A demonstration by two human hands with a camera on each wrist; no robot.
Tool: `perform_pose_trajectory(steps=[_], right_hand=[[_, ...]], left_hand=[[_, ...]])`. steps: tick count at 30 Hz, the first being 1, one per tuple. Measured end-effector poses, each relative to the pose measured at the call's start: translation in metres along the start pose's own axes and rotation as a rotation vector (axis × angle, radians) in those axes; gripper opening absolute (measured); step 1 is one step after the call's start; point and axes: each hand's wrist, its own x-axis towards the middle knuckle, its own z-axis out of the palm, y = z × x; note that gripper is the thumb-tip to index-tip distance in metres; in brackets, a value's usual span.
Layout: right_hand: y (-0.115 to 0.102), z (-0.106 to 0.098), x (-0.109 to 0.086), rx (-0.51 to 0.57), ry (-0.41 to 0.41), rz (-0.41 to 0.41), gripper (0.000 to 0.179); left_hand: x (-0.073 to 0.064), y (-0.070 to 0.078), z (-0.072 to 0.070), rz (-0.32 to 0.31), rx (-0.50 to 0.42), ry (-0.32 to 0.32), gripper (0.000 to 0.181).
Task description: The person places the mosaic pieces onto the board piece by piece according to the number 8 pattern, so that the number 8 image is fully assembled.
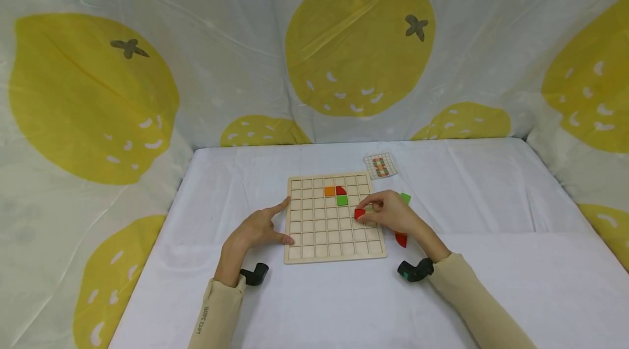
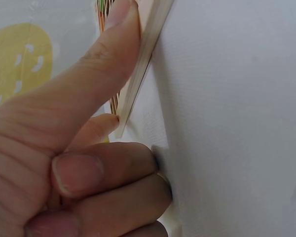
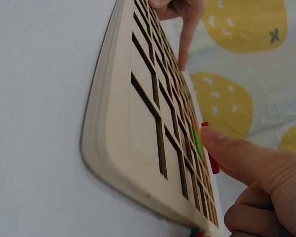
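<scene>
A square wooden grid board (image 1: 321,224) lies on the white table. Three pieces sit in its upper cells: an orange square (image 1: 330,191), a red quarter-circle piece (image 1: 341,190) and, below that, a green square (image 1: 342,200). My right hand (image 1: 393,212) pinches another red piece (image 1: 360,213) between thumb and finger, above the board's right side; its full outline is partly covered. Along the left edge of the board, my left hand (image 1: 255,229) spreads thumb and index finger, both touching the edge. In the left wrist view its other fingers (image 2: 123,163) are curled beneath.
A small pattern card (image 1: 380,166) with a printed grid lies behind the board's upper right corner. Right of the board, partly under my right hand, are a green piece (image 1: 405,197) and a red piece (image 1: 401,240). A lemon-print cloth (image 1: 236,65) hangs behind the table.
</scene>
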Motion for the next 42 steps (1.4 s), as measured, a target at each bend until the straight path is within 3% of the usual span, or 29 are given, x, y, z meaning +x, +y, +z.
perform_pose_trajectory(steps=[8,27,42], right_hand=[[-0.008,0.016,0.018,-0.066,-0.002,-0.083,0.026],[-0.004,0.019,0.026,-0.036,-0.008,-0.06,0.019],[-0.005,0.018,0.033,-0.033,-0.065,-0.077,0.019]], left_hand=[[0.0,0.001,0.0,-0.001,0.003,0.001,0.113],[-0.001,0.001,0.0,0.012,0.005,0.004,0.113],[-0.001,0.0,0.0,0.025,-0.005,0.009,0.112]])
